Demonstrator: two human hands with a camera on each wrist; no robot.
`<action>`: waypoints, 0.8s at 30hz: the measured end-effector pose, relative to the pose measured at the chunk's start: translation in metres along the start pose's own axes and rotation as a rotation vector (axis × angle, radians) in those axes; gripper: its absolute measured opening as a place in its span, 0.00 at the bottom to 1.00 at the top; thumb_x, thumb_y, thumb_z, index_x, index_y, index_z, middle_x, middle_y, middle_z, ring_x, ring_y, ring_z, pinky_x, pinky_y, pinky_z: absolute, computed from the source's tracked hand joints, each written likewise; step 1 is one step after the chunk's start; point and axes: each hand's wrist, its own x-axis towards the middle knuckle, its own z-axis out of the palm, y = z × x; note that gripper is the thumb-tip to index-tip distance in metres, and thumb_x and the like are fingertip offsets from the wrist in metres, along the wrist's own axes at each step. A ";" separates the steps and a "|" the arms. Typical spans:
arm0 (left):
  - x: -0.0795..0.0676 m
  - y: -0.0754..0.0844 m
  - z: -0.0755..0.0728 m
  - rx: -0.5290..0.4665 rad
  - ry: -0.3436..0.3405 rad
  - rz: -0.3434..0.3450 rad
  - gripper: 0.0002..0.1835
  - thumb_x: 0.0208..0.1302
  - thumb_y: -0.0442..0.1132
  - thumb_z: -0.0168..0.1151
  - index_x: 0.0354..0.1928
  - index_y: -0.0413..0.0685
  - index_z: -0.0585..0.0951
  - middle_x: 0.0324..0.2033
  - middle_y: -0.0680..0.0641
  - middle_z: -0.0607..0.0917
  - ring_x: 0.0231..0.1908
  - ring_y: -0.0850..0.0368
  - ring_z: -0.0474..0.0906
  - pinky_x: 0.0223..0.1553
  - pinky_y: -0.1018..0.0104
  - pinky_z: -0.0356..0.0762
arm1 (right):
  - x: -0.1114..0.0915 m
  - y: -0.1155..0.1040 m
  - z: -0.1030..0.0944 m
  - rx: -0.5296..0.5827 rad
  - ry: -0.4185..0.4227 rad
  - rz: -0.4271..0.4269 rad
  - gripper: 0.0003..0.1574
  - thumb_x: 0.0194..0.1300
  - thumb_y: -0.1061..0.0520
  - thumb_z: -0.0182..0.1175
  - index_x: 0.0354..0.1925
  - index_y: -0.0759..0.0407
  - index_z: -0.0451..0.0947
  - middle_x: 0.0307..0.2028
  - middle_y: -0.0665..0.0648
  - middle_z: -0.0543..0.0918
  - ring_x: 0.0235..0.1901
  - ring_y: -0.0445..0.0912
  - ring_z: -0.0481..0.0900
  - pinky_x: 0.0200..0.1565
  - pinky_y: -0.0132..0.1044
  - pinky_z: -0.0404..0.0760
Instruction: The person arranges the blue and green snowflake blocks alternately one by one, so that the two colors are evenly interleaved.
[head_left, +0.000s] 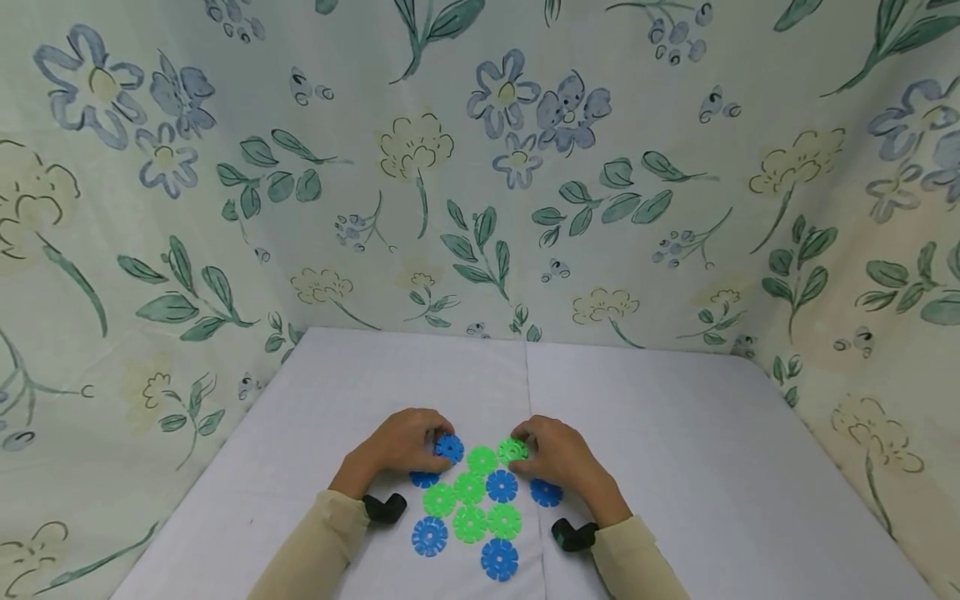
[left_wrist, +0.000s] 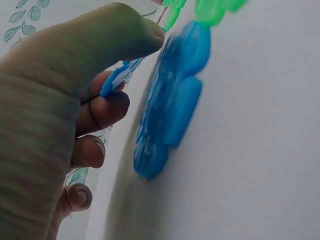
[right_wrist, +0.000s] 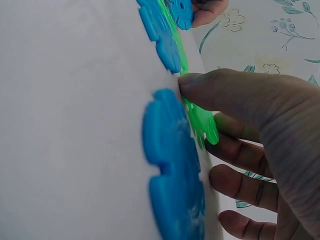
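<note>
My left hand (head_left: pixel 405 442) pinches a blue flower-shaped plastic disc (head_left: pixel 449 449) between thumb and fingers, and the disc is raised at a tilt. In the left wrist view that blue disc (left_wrist: pixel 119 79) shows behind the thumb, while another blue disc (left_wrist: pixel 172 100) lies on the cloth nearer the camera. My right hand (head_left: pixel 562 452) pinches a green flower-shaped disc (head_left: pixel 513 451) by its right edge. Seen from the right wrist, the green disc (right_wrist: pixel 204 121) stands tilted between thumb and fingers. Beside that hand lies a blue disc (head_left: pixel 547 493), partly hidden by it.
Between the hands several green discs (head_left: pixel 469 488) and a blue disc (head_left: pixel 502 486) lie close together. Two blue discs, one at left (head_left: pixel 430 537) and one at right (head_left: pixel 499 559), lie nearer me. White cloth (head_left: pixel 660 433) covers the table; a floral curtain (head_left: pixel 480 183) stands behind.
</note>
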 end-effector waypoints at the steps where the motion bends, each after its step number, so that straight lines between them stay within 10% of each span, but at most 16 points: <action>1: 0.000 0.000 0.000 0.006 0.010 -0.001 0.24 0.50 0.58 0.74 0.48 0.59 0.86 0.33 0.65 0.80 0.32 0.69 0.72 0.39 0.70 0.75 | 0.000 0.000 0.000 0.003 -0.001 -0.001 0.30 0.49 0.38 0.78 0.49 0.47 0.84 0.40 0.44 0.84 0.38 0.39 0.78 0.44 0.41 0.80; 18: -0.008 -0.027 -0.011 0.031 0.361 0.122 0.22 0.47 0.52 0.79 0.45 0.58 0.85 0.34 0.62 0.82 0.31 0.66 0.74 0.34 0.73 0.74 | -0.002 0.001 -0.004 -0.003 0.002 -0.022 0.29 0.49 0.38 0.78 0.47 0.47 0.84 0.39 0.44 0.84 0.38 0.38 0.78 0.44 0.40 0.80; 24: -0.019 -0.046 -0.020 0.012 0.438 0.050 0.23 0.47 0.51 0.81 0.46 0.57 0.85 0.35 0.60 0.83 0.33 0.63 0.75 0.34 0.71 0.74 | -0.001 0.002 -0.002 0.000 0.008 -0.029 0.29 0.49 0.38 0.78 0.47 0.47 0.84 0.40 0.44 0.84 0.39 0.38 0.78 0.46 0.41 0.80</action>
